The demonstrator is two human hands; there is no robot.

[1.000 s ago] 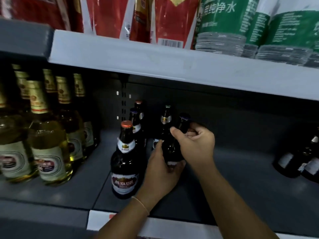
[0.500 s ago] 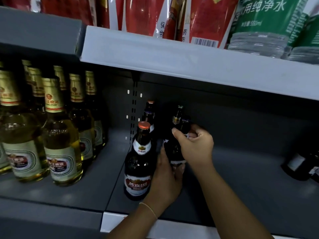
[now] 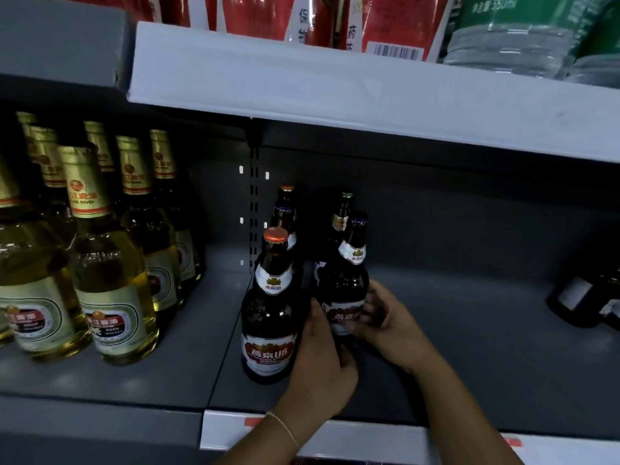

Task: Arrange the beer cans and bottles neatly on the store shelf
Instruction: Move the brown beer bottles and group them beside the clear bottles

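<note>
A grey store shelf is being stocked. A dark beer bottle is being gripped upright by both hands, left hand and right hand curled around its base, just right of the red-capped bottle.

The shelf is dull grey, its front edge strip white with red tags. At its left end stand pale yellow bottles with gold foil necks and cream, red-centred labels. Near the middle, dark brown bottles carry white and red labels, the front one an orange-red cap. Red packets and green-labelled water bottles sit above.
</note>
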